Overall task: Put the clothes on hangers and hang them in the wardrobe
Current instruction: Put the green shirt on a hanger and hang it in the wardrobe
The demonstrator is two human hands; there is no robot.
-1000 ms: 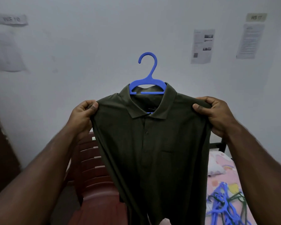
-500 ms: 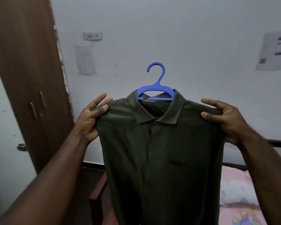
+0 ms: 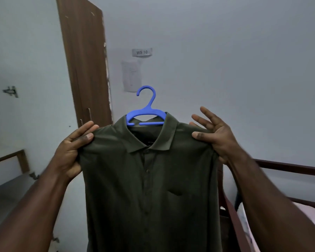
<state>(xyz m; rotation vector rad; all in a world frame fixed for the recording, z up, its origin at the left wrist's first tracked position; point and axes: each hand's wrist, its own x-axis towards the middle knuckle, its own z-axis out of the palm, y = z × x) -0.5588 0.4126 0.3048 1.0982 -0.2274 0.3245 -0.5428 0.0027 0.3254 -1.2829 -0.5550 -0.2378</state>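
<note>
A dark green polo shirt (image 3: pixel 149 188) hangs on a blue plastic hanger (image 3: pixel 146 115), held up in front of me. The hanger's hook sticks up above the collar. My left hand (image 3: pixel 73 151) pinches the shirt's left shoulder between thumb and fingers. My right hand (image 3: pixel 213 135) holds the right shoulder with the thumb pressed on the front, its other fingers spread upward. A tall brown wooden wardrobe (image 3: pixel 85 66) stands behind to the left, its doors edge-on with two handles showing.
A white wall carries a "WS 10" label (image 3: pixel 141 52) and a paper sheet. A dark bed frame (image 3: pixel 287 166) with pink bedding sits at the right. A wooden-edged ledge (image 3: pixel 13 159) lies at the lower left.
My view has swung further left, so the wardrobe sits nearer the centre and the bed slid right. The shirt stays held up; my right fingers have spread open above the shoulder.
</note>
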